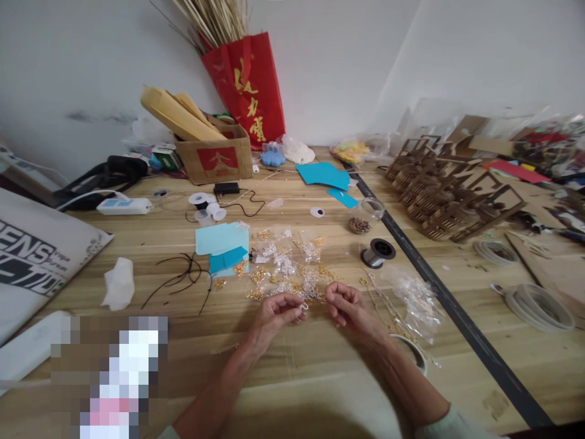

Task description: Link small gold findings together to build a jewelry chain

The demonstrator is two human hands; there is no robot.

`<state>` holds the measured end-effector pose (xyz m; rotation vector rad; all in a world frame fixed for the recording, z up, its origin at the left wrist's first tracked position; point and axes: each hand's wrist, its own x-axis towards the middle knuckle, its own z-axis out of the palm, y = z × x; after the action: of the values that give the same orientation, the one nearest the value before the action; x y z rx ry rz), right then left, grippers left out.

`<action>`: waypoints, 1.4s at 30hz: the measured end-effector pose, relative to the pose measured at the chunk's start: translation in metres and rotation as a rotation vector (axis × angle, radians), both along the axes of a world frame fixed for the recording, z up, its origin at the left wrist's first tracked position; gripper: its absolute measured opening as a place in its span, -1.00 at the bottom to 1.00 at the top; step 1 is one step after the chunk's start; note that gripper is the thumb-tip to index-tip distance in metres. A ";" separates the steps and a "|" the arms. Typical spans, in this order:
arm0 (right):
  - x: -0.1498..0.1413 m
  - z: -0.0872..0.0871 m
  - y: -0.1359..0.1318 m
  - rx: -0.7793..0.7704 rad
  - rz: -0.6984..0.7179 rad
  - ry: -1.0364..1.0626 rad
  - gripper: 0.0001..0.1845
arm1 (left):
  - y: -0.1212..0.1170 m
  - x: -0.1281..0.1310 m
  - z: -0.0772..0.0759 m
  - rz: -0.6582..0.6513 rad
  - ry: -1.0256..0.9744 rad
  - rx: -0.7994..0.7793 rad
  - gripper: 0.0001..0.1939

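I have the left hand (276, 312) pinching a small silvery ring (304, 306) near the loose silvery jewellery findings (311, 285). The right hand (346, 303) is curled nearby, fingertips close together; I can't tell whether it grips anything. A slackened pinch could lose the ring among those pieces.

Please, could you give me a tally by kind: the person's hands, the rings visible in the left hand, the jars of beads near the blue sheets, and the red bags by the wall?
Hands: 2 (left hand, right hand)
Pale ring: 1
Jar of beads: 1
Red bag: 1
Total: 5
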<state>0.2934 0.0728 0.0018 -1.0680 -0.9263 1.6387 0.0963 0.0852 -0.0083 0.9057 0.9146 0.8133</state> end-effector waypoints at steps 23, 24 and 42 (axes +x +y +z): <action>-0.010 -0.004 -0.011 0.432 0.204 -0.910 -0.82 | 0.000 -0.001 0.001 0.037 0.378 0.328 -0.89; -0.012 -0.002 -0.012 0.455 0.241 -0.968 -0.83 | 0.001 -0.002 0.000 0.050 0.376 0.328 -0.89; -0.027 0.008 -0.023 0.735 0.559 -1.654 -0.80 | 0.002 -0.001 -0.008 0.072 0.360 0.332 -0.89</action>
<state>0.2667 0.0502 0.0098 -1.5554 -2.7576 0.2381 0.0953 0.0872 -0.0165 1.3448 1.1486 0.8959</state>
